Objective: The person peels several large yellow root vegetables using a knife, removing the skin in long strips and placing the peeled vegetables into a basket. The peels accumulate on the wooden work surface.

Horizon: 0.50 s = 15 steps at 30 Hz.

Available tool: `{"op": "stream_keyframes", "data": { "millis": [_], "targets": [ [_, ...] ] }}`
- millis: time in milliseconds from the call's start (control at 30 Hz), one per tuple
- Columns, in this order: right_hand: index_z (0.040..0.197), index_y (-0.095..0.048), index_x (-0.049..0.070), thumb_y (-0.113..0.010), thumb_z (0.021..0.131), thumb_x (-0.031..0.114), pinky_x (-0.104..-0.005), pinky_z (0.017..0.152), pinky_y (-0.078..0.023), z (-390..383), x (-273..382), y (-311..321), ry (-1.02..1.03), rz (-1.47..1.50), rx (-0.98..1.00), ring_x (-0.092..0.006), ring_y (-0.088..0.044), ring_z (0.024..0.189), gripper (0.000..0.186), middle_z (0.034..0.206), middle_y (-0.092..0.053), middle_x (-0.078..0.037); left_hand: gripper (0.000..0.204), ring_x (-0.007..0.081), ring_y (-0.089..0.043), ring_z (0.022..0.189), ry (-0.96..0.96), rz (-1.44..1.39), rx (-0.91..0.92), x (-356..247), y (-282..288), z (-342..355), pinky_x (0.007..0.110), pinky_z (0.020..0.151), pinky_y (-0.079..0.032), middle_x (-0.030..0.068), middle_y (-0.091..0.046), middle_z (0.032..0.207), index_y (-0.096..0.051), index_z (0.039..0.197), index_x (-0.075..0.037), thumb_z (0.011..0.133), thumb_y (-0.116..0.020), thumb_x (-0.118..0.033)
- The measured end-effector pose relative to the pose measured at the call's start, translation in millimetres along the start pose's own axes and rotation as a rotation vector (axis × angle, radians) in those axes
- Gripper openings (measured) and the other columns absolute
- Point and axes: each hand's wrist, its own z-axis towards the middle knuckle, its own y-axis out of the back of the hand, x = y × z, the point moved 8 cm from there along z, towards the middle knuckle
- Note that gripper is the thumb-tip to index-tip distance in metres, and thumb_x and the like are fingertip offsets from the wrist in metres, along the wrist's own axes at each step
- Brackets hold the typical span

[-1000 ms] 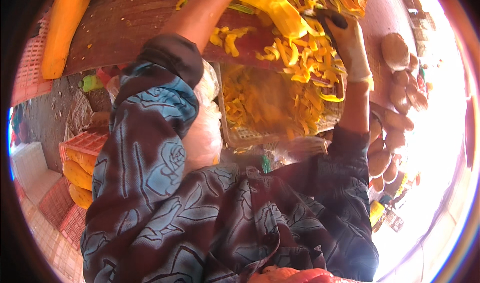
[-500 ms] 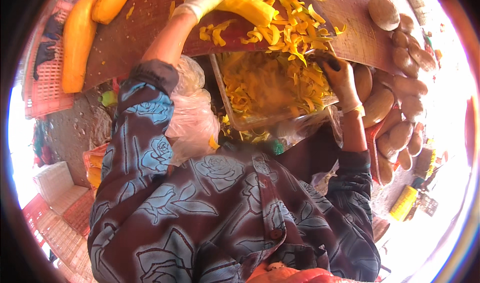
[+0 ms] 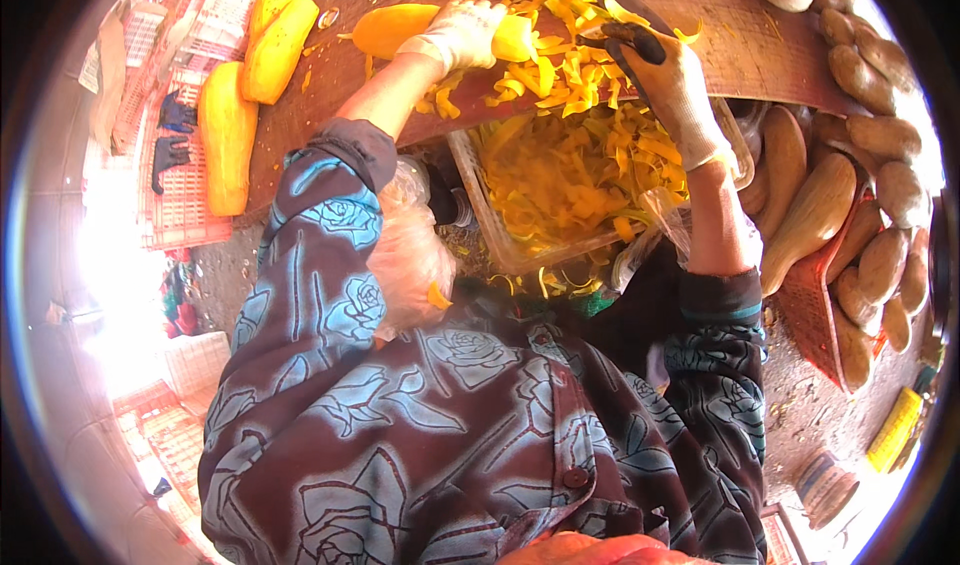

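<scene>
My gloved left hand (image 3: 462, 37) grips a long yellow, peeled-looking squash (image 3: 392, 31) lying crosswise on the red-brown table (image 3: 745, 50). My right hand (image 3: 655, 85), in a pale glove with black coating, is curled beside the squash's right end, closed on a small dark item that I cannot make out. Curled yellow peelings (image 3: 560, 75) are heaped around that end. Below the table edge, a crate (image 3: 478, 195) holds a mass of more peelings. Several yellow squashes (image 3: 222, 140) lie at the table's left end.
Pink perforated crates (image 3: 185, 220) stand at the left, with dark gloves (image 3: 170, 160) on one. Tan long squashes (image 3: 805, 220) pile up at the right, some in a red crate (image 3: 815, 330). A pale plastic bag (image 3: 410, 265) sits below the table. A yellow cylinder (image 3: 893, 430) lies lower right.
The view has shifted. The squash under my left hand has turned to lie more level. My right hand has risen from the crate's rim to the squash's end.
</scene>
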Motion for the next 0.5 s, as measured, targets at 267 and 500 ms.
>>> {"op": "stream_keyframes", "data": {
  "millis": [267, 500],
  "targets": [
    [0.124, -0.076, 0.015, -0.067, 0.098, 0.027, -0.0340, 0.072, -0.058, -4, -25, 15, -0.138, -0.136, 0.029, -0.0184, -0.076, 0.075, 0.029, 0.097, -0.079, -0.008, 0.078, 0.0373, -0.064, 0.124, 0.122, -0.216, -0.532, 56, 39, -41, 0.047, 0.109, -0.048, 0.0176, -0.068, 0.131, -0.055, 0.141, -0.009, 0.074, -0.087, -0.033],
    [0.120, -0.076, 0.011, -0.069, 0.097, 0.028, -0.0367, 0.082, -0.058, 1, -34, 17, -0.156, -0.017, 0.019, -0.0261, -0.077, 0.093, 0.028, 0.106, -0.078, -0.014, 0.062, 0.0201, -0.071, 0.096, 0.211, -1.608, -1.108, 185, 79, -144, 0.034, 0.086, -0.060, 0.0061, -0.073, 0.108, -0.066, 0.121, -0.001, 0.065, -0.095, -0.001]
  ]
}}
